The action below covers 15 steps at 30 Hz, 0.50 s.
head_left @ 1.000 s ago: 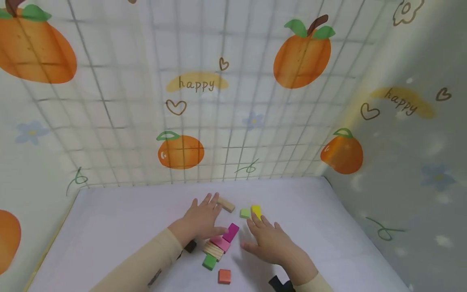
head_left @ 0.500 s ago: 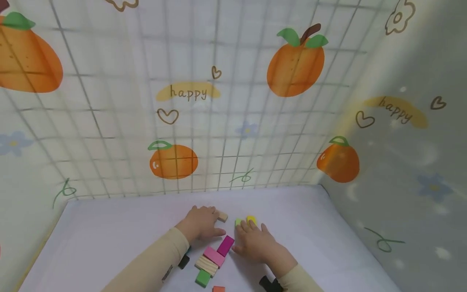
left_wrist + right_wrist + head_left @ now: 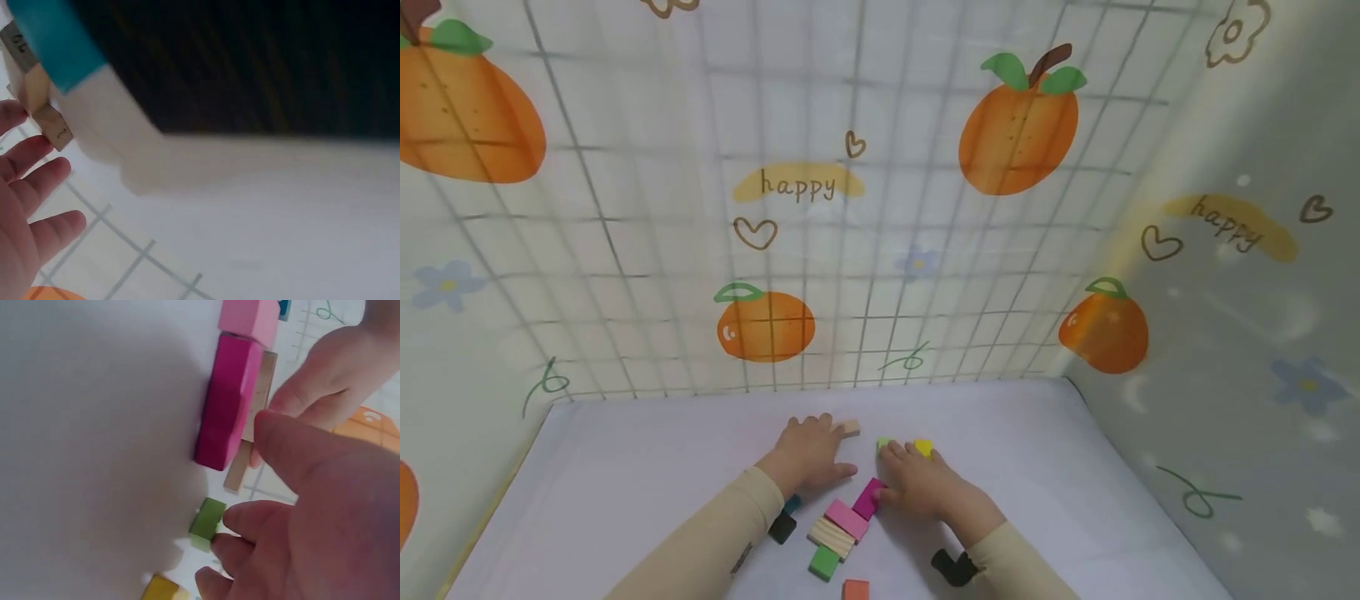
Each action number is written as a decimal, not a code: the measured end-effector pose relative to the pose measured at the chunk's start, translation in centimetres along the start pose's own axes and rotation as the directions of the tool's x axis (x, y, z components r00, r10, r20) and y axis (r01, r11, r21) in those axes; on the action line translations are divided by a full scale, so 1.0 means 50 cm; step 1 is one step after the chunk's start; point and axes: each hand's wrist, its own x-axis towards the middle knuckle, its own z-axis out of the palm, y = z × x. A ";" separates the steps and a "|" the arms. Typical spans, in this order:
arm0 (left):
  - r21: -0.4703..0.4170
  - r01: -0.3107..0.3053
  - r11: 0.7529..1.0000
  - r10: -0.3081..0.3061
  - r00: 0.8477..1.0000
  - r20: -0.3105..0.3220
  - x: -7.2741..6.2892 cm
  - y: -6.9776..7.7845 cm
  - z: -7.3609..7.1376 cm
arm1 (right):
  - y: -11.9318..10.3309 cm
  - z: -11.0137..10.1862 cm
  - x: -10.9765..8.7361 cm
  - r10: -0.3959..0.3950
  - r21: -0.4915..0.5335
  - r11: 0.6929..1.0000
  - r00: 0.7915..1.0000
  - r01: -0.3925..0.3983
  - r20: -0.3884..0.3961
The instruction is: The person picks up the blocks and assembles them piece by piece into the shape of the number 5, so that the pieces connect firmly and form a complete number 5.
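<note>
- Beyond the magenta block (image 3: 867,502) and to its left, the left hand (image 3: 808,454) lies over partly hidden pale wooden blocks (image 3: 851,427); its grip is released, thumb out to the side, fingers spread and touching the wood.
- Just right of the magenta block, the right hand (image 3: 919,483) has its grip relaxed and unclenched, thumb beside the magenta block; whether those two touch, I cannot tell.
- Past the far end of the magenta block sits a light green block (image 3: 882,444), at the right hand's fingertips; a yellow block (image 3: 923,447) lies farther right.
- At the near end of the magenta block, a pink block (image 3: 847,520) adjoins it, followed on the near side by striped wooden pieces (image 3: 831,537) and a green block (image 3: 824,563).
- Well to the near side of the magenta block is an orange-red block (image 3: 856,590), apart from the row.
- Left of the magenta block, beside the left sleeve (image 3: 700,533), sit a teal block (image 3: 792,503) and a black block (image 3: 782,527).
- All lie on a white tabletop (image 3: 662,475).
</note>
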 end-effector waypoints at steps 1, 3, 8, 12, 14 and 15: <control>-0.002 0.004 1.000 -0.004 1.000 0.008 -0.001 0.001 -0.002 | 0.002 0.001 0.001 -0.002 0.003 1.000 1.000 0.002 0.000; -0.030 0.017 0.999 -0.015 0.999 0.038 -0.006 0.004 -0.008 | 0.007 0.003 0.003 -0.010 0.008 1.000 1.000 0.010 -0.002; -0.144 0.045 0.989 -0.028 0.993 0.115 -0.013 0.005 -0.022 | 0.017 -0.002 0.011 -0.028 0.038 0.999 1.000 0.027 0.011; -0.163 0.026 0.986 -0.006 0.993 0.122 -0.017 0.007 -0.027 | 0.019 -0.006 0.021 -0.031 0.047 0.998 0.999 0.030 0.023; -0.145 0.027 0.989 -0.007 0.991 0.137 -0.018 0.010 -0.026 | 0.018 -0.007 0.025 -0.025 0.053 0.998 0.999 0.023 0.027; -0.136 0.028 0.990 -0.008 0.990 0.141 -0.018 0.012 -0.024 | 0.018 -0.008 0.027 -0.019 0.056 0.998 0.999 0.017 0.031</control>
